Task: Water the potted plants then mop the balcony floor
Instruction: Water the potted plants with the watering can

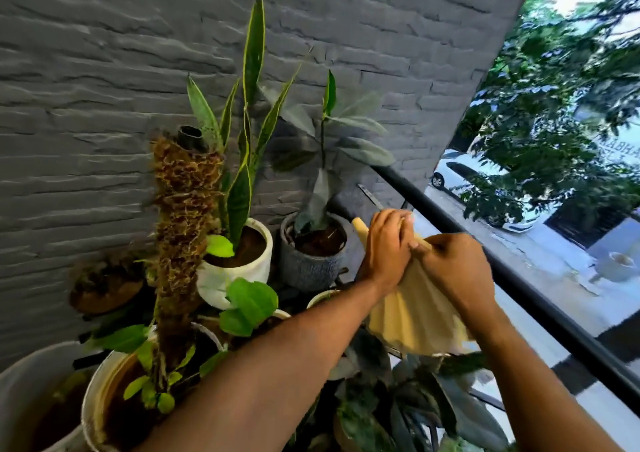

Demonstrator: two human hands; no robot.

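Both my hands hold a cream ribbed watering can (412,316) above the plants, near the railing. My left hand (389,247) grips its upper part by the spout (359,227), which points toward the grey pot (311,264) with a dark-leaved plant. My right hand (457,271) clasps the can's top from the right. A white pot (225,275) with a tall snake plant stands left of the grey pot. A moss pole (183,223) rises from a white pot (100,392) at the lower left.
A grey brick wall (104,88) backs the plants. The black balcony railing (540,302) runs diagonally on the right, with a street, a white car and trees below. More pots and leafy plants (398,410) crowd the lower middle.
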